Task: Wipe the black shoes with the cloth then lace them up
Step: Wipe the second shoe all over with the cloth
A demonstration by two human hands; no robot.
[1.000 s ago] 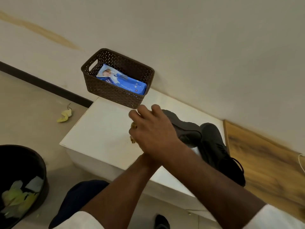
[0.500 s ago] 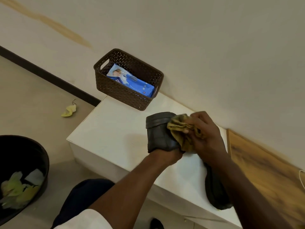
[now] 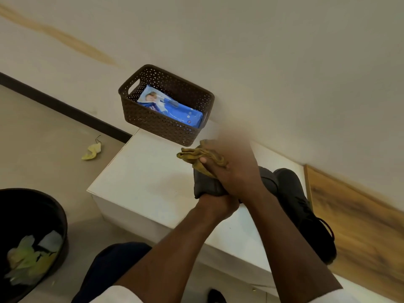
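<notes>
One black shoe [image 3: 206,185] is held up over the white table [image 3: 142,178]; my left hand [image 3: 218,204] grips it from below, mostly hidden under my right wrist. A crumpled yellow-brown cloth [image 3: 196,157] is held in my right hand [image 3: 236,171], which presses it on the upper end of that shoe; the fingers are blurred. The second black shoe [image 3: 306,213] lies on the table to the right, its lace loop showing near the table's front edge.
A brown perforated basket [image 3: 161,125] holding a blue wipes pack [image 3: 172,108] stands at the table's back edge by the wall. A dark bin [image 3: 59,213] with scraps sits on the floor at left. A wooden board [image 3: 360,228] lies right of the table.
My right hand with the cloth has slid left along the held shoe to its upper end. The left hand keeps its hold on the shoe.
</notes>
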